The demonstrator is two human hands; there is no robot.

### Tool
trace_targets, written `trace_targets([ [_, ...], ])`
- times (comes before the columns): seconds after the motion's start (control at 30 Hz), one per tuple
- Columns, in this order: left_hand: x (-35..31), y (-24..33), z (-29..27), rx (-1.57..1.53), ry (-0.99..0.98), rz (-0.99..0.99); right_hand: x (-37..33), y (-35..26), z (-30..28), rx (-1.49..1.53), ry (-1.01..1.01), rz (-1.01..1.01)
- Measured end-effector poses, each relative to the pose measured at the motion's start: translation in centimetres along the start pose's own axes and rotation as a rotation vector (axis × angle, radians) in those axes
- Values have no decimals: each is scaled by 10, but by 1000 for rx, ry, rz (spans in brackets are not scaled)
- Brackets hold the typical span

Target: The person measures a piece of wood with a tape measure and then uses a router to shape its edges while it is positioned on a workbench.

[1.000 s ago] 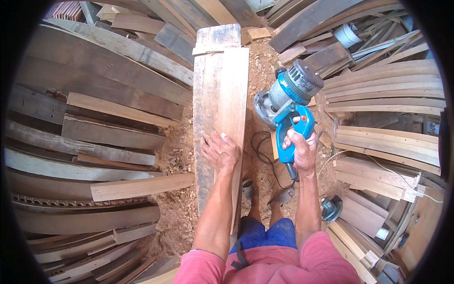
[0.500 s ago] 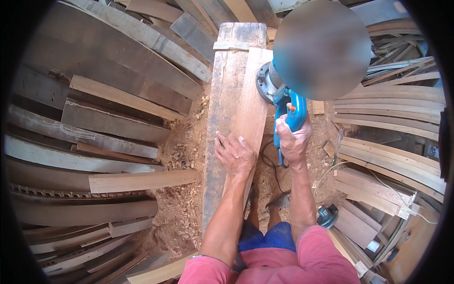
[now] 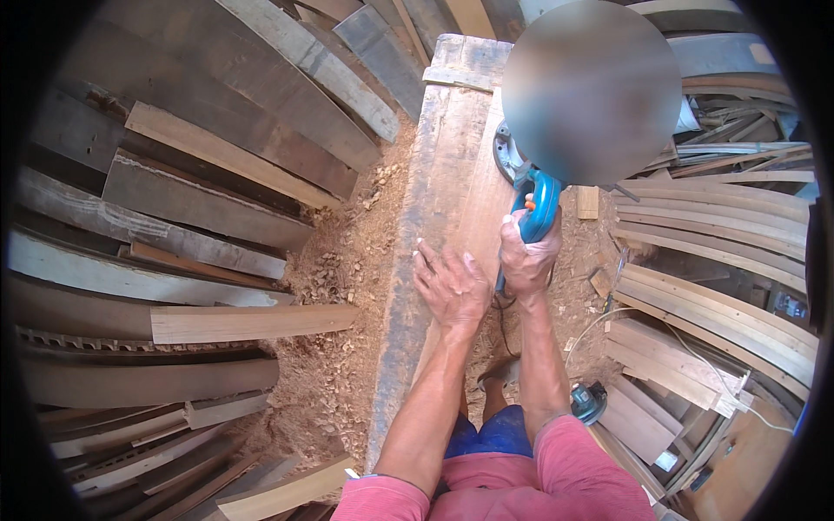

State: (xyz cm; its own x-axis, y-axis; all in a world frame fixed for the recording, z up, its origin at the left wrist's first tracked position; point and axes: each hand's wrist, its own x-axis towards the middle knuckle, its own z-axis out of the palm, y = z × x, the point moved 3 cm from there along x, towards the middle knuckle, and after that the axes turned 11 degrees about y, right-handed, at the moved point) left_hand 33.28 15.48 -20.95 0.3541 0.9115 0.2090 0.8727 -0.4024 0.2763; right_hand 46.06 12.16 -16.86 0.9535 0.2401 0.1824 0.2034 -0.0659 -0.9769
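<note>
My right hand (image 3: 528,260) is wrapped around the rear handle of a blue power tool (image 3: 540,208) with an orange trigger. A round metal part (image 3: 506,156) of the tool rests over the right side of a light wooden plank (image 3: 478,217). A blurred circle covers the rest of the tool, so I cannot tell its exact kind. My left hand (image 3: 452,282) lies flat with fingers spread, pressing on the plank and the worn bench (image 3: 421,217) under it, just left of my right hand.
Stacked boards (image 3: 208,200) fill the left side. More planks (image 3: 712,226) are piled at the right, with a pale cable (image 3: 695,343) across them. A second power tool (image 3: 588,402) sits low at the right. Sawdust and shavings (image 3: 330,373) cover the floor.
The view has shifted slightly. My right hand and the power tool have moved left over the plank, closer to my left hand, which stays spread on the wood.
</note>
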Motion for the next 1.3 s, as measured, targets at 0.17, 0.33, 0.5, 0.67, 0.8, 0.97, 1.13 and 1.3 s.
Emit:
trace_targets([
  [0.17, -1, -1, 1, -5, -29, -16, 9, 7, 5, 7, -5, 5],
  [0.33, -2, -3, 2, -23, -52, -23, 19, 4, 10, 15, -6, -14],
  [0.5, -2, -2, 2, -56, -115, -61, 30, 10, 15, 23, 42, -39],
  [0.67, -2, -4, 3, -51, -128, -67, 42, 10, 20, 17, 34, -60],
  [0.8, -2, -3, 2, -47, -95, -47, 53, 17, 23, 18, 36, -93],
  [0.97, -2, -3, 2, -51, -101, -50, 69, 28, 27, 16, 55, -167],
  [1.13, -3, -2, 2, -47, -95, -45, 87, 34, 33, 17, 47, -192],
  [1.3, -3, -1, 3, 9, -50, -34, 100, 33, 37, 18, 70, -194],
])
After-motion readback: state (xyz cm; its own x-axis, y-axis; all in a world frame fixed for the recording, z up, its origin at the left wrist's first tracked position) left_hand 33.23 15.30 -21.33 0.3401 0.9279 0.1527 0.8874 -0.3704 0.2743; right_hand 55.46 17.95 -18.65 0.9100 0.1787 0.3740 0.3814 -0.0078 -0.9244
